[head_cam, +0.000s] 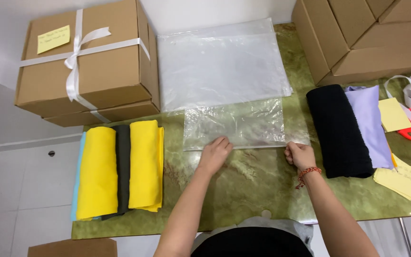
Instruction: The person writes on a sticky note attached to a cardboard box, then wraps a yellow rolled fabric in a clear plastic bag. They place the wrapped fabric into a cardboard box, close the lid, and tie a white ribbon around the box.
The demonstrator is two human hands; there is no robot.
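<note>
At the centre of the frame, a small clear plastic bag [236, 126] lies flat on the green marbled table [258, 185]. The left hand [215, 153] presses its fingers on the bag's near edge, while the right hand [299, 155] pinches its lower right corner. 2 yellow folded cloths [120, 169] lie at left.

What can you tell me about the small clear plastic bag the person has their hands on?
The small clear plastic bag is a thin, see-through, glossy rectangle, lying flat and apparently empty on the green marbled table. Its far edge sits just in front of the larger clear bags. The left hand presses its near edge; the right hand pinches its near right corner.
</note>
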